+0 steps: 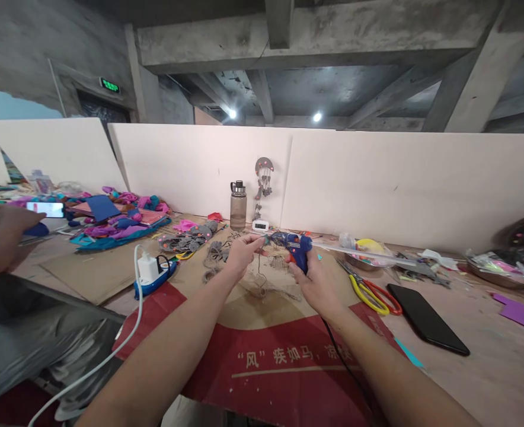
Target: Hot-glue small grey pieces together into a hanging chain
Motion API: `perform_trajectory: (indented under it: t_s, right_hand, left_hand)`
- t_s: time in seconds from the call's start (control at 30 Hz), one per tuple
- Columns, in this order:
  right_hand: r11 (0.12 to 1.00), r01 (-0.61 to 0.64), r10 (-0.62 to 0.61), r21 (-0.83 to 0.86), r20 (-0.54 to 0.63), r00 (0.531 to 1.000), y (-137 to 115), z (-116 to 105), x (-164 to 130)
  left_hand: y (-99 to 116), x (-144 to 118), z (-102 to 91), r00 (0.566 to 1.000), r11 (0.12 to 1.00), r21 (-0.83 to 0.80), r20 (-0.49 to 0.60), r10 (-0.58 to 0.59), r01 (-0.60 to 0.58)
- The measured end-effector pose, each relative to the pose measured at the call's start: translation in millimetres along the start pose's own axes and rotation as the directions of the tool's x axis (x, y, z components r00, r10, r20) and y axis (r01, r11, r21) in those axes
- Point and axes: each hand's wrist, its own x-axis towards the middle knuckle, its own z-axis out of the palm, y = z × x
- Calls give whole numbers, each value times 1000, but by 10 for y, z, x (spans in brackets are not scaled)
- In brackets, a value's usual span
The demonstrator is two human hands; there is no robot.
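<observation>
Blue plastic in right hand point(312, 283): grasped the glue gun point(294, 243) by its handle, straight ahead of the body, likely for steady aim at close quarters. Pinched grey cord point(261, 290) with thumb and fingertips of left hand point(242, 254), right at the nozzle, probably to bring the strand within reach of the tip (could not make out anything else in that pinch). Saw loose loops below both hands on cardboard point(244, 317), perhaps spread there to spare the table point(506, 367).

Noted a glue stick point(360, 252) jutting far out behind the right hand toward a bowl point(365, 264), plus a black cable point(336, 347) under the right wrist; judged both apt to snag. Counted scissors point(368, 303) and a black phone point(426, 317) just right of the right hand, crowding any sideways sweep. Spotted a bottle point(238, 210) beyond the left hand and, well left of it, a power strip point(154, 287) and a co-worker's hand point(19, 218).
</observation>
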Motion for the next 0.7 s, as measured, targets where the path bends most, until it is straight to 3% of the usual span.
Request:
perform_trajectory:
  t_s: [0.7]
  right_hand:
    - [993,32,-31,-113,7,999,-11,23,-14]
  left_hand:
    - [57,-35,36,1000,1000,-2,7,11,-11]
